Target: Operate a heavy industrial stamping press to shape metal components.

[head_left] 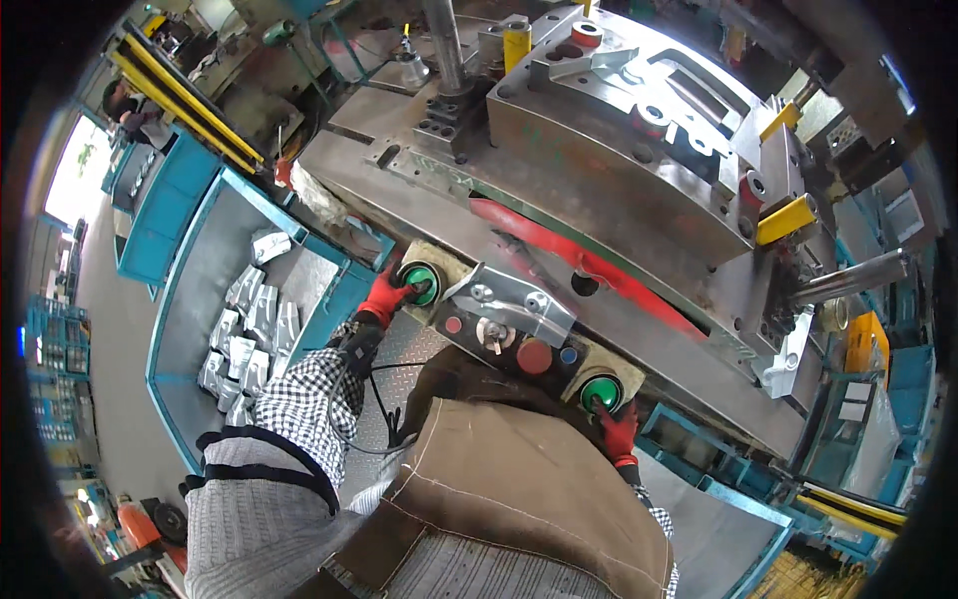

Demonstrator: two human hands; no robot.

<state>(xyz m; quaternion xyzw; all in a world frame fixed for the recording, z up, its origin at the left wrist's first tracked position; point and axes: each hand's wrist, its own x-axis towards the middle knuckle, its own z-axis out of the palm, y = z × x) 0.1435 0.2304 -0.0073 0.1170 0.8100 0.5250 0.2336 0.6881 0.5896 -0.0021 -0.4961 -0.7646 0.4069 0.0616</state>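
Note:
My left hand (384,296), in a red and black glove, rests at the left end of a control box, a digit stretched onto its round green push button (423,277). At the other end, my right hand (619,433), gloved alike, has a digit on the second green push button (601,389). Both hands are open and hold nothing; some of their fingers are hidden. Across the top of the box lies a bent silver sheet-metal part (519,303). Below it are a red button (534,355), a small blue button (569,355) and a key-like switch (493,335).
A large steel press die (599,170) fills the space ahead, with a shiny formed panel (689,95) on top. At left, a blue-edged bin (180,309) holds several silver metal parts (261,314). Another silver part (788,354) sits at the die's right. A black cable (374,394) hangs near my left forearm.

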